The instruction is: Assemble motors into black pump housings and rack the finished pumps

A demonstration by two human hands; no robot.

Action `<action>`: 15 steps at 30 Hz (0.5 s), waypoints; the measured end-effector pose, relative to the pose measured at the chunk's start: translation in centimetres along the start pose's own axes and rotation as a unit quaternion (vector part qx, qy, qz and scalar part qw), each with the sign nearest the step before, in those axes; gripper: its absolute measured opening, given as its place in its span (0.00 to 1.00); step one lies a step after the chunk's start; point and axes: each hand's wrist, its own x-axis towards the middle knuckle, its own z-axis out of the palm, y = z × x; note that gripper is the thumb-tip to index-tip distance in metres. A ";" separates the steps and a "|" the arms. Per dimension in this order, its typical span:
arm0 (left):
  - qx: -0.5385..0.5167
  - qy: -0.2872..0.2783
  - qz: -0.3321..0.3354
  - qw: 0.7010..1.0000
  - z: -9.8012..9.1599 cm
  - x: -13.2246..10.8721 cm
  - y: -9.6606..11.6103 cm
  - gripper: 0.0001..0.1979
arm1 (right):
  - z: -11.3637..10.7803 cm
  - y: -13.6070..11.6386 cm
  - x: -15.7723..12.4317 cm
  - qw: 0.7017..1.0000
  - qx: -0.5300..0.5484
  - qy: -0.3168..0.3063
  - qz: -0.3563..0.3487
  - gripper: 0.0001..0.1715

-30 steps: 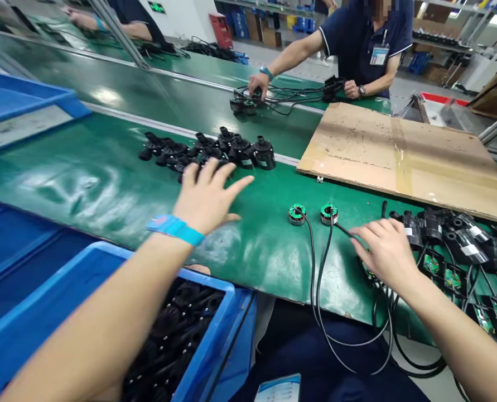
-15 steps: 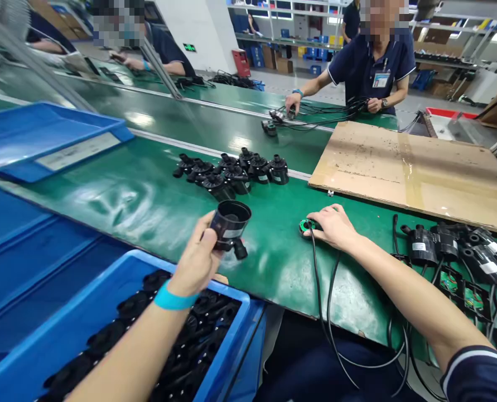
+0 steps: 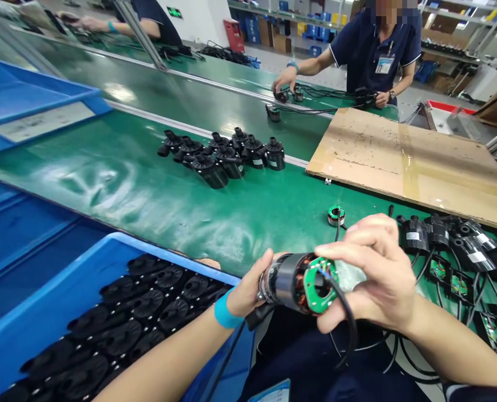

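My left hand (image 3: 248, 290) is wrapped round a black pump housing (image 3: 285, 281), tilted so that its open end faces right. At that end, my right hand (image 3: 380, 273) grips a motor stator (image 3: 321, 286) with a green circuit board and copper windings. The stator sits at the housing's mouth, partly inside. A black cable (image 3: 348, 318) runs from the board and hangs below my right hand. Another stator (image 3: 336, 216) with a green board lies on the green table beyond my right hand.
Several black pump housings (image 3: 215, 167) stand grouped on the table. A blue bin (image 3: 118, 240) at lower left holds many black parts. Cardboard (image 3: 365, 145) lies at the right, near wired pumps (image 3: 415, 237) and circuit boards (image 3: 459, 285). Across the bench, a person handles cabled parts.
My right hand has lifted a stator from the table and brought it to the housing. My left hand has moved right and down, turning the housing sideways. The view has shifted.
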 end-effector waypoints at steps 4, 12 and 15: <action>0.022 -0.018 0.009 1.000 1.1 -0.8 0.1 0.26 | 0.9 0.4 -0.2 0.997 0.031 -0.066 -0.040 0.29; 0.015 -0.009 0.004 1.000 0.7 -0.7 -0.1 0.24 | 3.5 0.9 -1.5 0.977 0.190 -0.094 -0.024 0.30; 0.018 -0.028 0.013 0.999 1.3 -0.3 0.4 0.26 | 5.2 0.6 -1.9 0.977 0.197 -0.028 -0.073 0.40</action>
